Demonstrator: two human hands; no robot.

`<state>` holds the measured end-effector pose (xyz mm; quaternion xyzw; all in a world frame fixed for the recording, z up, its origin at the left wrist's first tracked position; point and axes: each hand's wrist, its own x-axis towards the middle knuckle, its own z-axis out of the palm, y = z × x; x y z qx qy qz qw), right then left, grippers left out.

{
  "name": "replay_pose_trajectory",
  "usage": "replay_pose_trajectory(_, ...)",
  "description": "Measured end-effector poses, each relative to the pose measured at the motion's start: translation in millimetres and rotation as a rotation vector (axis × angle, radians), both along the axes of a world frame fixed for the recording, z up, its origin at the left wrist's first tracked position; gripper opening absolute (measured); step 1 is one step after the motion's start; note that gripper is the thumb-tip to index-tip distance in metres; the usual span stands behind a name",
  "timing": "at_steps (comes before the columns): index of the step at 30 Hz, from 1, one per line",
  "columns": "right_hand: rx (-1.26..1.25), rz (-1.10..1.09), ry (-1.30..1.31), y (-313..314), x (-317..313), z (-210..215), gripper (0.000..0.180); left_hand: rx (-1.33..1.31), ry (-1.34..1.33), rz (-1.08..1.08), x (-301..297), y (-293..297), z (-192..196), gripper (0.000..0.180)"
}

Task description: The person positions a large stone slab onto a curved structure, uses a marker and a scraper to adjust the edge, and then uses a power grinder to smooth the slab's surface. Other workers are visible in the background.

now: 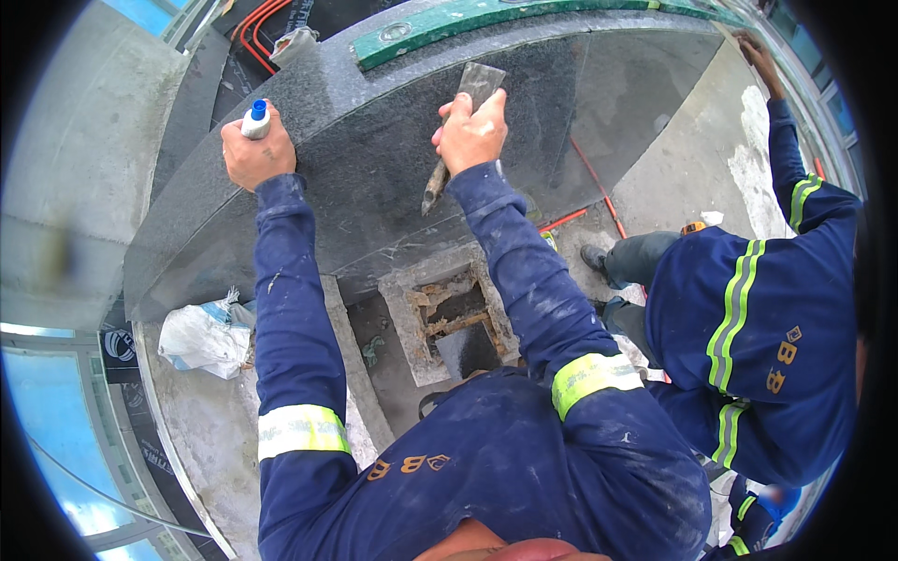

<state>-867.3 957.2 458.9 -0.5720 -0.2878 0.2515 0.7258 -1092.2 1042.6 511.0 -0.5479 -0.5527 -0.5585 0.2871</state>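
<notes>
Dark stone slab (374,154) curves across the background: left hand (259,157) closed round a white bottle (254,125), right hand (472,133), well apart, gripping a scraper (483,81) (long axis slanting, blade away from the body).

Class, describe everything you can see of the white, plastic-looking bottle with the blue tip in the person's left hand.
The white, plastic-looking bottle with the blue tip has a smooth, rounded white shoulder narrowing to a short, bright blue end piece. That end points up toward the camera. The person's left hand is wrapped around the body, hiding most of it, so its full length and contents cannot be told. It appears beside the grey, speckled stone ledge; contact with the stone is unclear.
</notes>
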Motion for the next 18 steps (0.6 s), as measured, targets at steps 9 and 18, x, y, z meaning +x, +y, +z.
replay_pose_trajectory(9, 0.049, 0.1, 0.154, -39, 79, 11, 0.014, -0.031, -0.014, -0.013, 5, -3, 0, 0.04)
replay_pose_trajectory(18, -0.014, -0.31, 0.085, -55, 304, 17, 0.019, -0.051, -0.07, -0.002, 3, 2, -3, 0.039)
